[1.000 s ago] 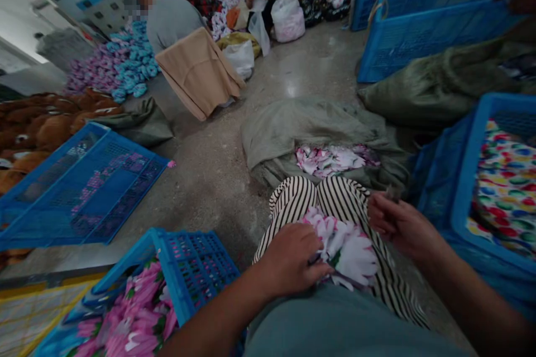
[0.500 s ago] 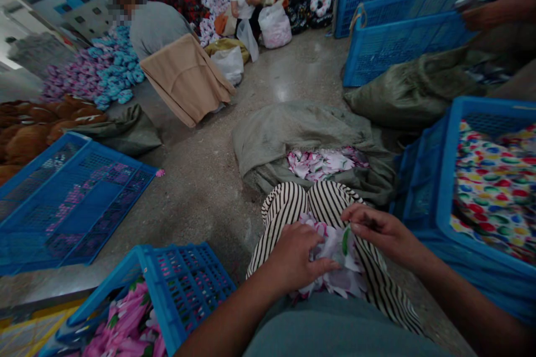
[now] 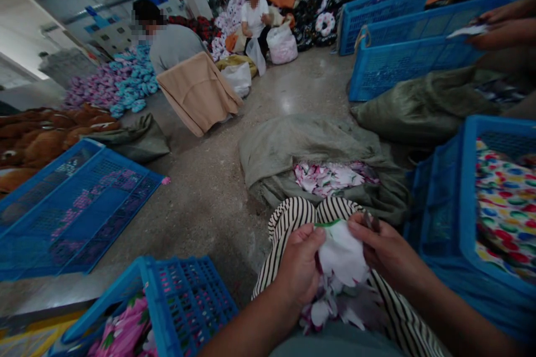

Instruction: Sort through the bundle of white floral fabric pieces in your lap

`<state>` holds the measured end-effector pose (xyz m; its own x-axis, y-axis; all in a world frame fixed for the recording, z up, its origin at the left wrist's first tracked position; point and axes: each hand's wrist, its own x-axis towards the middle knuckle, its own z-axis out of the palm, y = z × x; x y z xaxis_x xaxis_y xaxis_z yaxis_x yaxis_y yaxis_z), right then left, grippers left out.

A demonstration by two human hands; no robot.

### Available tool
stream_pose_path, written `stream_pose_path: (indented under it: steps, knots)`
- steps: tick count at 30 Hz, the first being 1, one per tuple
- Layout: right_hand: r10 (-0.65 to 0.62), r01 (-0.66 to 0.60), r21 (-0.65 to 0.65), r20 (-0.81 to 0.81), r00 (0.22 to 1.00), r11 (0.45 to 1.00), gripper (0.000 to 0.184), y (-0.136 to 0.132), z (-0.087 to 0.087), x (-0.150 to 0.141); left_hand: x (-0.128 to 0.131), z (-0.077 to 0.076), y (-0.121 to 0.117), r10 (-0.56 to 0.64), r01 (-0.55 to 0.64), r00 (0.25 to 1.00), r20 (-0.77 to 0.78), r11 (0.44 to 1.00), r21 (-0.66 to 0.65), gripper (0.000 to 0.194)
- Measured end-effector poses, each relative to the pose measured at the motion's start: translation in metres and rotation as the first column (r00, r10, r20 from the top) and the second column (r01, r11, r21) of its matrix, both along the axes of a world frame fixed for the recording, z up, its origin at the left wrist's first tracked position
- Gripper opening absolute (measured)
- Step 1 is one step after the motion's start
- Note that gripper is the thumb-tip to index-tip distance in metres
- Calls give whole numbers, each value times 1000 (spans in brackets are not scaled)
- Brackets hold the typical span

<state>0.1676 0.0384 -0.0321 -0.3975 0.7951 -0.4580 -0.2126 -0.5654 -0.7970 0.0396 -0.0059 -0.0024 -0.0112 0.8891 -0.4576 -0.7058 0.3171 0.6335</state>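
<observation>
A white scalloped fabric piece (image 3: 342,251) with a green strip along its top edge is stretched upright between my hands. My left hand (image 3: 302,259) is closed, pinching its left top corner between thumb and fingers. At the other side my right hand (image 3: 379,242) pinches the right top edge. A small dark tool (image 3: 371,221) sticks up from the right fingers; its kind cannot be made out. Below both hands, a heap of white and pink fabric pieces (image 3: 335,304) lies on my lap, over black-and-white striped trousers (image 3: 295,217).
Ahead, a grey-green sack (image 3: 301,139) lies with similar pieces in its mouth. Blue crates stand left (image 3: 188,301) and right (image 3: 467,206), the right one holding dotted fabric. At upper right, a co-worker's hands (image 3: 498,25) hold a pale piece. Two people sit farther back.
My left hand has turned from lying over the heap to pinching a piece. That piece has been raised and spread between both hands. The camera view has shifted slightly.
</observation>
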Motion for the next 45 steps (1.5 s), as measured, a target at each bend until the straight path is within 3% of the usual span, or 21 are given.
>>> stream_pose_path:
  steps: [4, 7, 11, 14, 16, 18, 19, 21, 23, 24, 26, 29, 36, 41, 43, 45]
  knots:
    - [-16, 16, 24, -28, 999, 1000, 28, 4, 1, 3, -4, 3, 1, 22, -22, 1000, 5, 1000, 10, 16]
    - [-9, 6, 98, 29, 1000, 995, 28, 3, 4, 1, -9, 2, 2, -34, 34, 999, -41, 999, 12, 25]
    - [109, -146, 255, 154, 982, 956, 30, 4, 6, 1, -13, -3, 2, -131, 130, 963, -235, 991, -22, 30]
    - [29, -117, 355, 244, 969, 928, 28, 13, 4, 10, -16, -5, 3, -119, 108, 904, -410, 993, -49, 23]
    - [-95, -4, 360, 257, 962, 933, 26, 19, 1, 20, -21, -4, 3, -67, 91, 783, -619, 996, 7, 17]
    - [-160, 93, 296, 212, 964, 951, 26, 23, -3, 28, -27, -2, 3, 114, 123, 519, -847, 971, 205, 10]
    - [-155, 111, 246, 167, 974, 963, 27, 22, -4, 31, -30, 0, 2, 258, 182, 365, -894, 922, 341, 7]
    - [-115, 103, 164, 64, 991, 981, 30, 18, -7, 32, -36, 2, 2, 546, 365, 139, -826, 747, 555, 18]
    - [-58, 57, 140, 4, 998, 988, 33, 11, -8, 29, -40, 5, 1, 711, 537, 30, -703, 582, 611, 28]
    - [-31, 31, 149, -3, 1000, 988, 36, 8, -7, 27, -41, 6, 0, 749, 596, -12, -663, 538, 596, 29]
    - [24, -25, 177, 8, 1000, 984, 41, 2, -5, 25, -41, 8, -2, 787, 664, -87, -611, 503, 553, 25]
    - [89, -92, 208, 19, 996, 974, 43, 0, 0, 25, -39, 11, -5, 810, 710, -125, -573, 476, 519, 17]
    - [208, -246, 358, 141, 968, 901, 41, 7, 3, 34, -35, 11, -8, 815, 761, -109, -569, 436, 480, 14]
    - [306, -365, 327, 218, 927, 872, 42, 9, 6, 33, -37, 10, -10, 816, 781, -79, -572, 408, 473, 13]
    - [255, -302, 295, 188, 948, 906, 42, 10, 6, 29, -36, 8, -10, 808, 781, -70, -585, 409, 472, 15]
    - [132, -158, 255, 116, 985, 954, 40, 11, 2, 24, -34, 5, -9, 778, 751, -33, -627, 434, 498, 18]
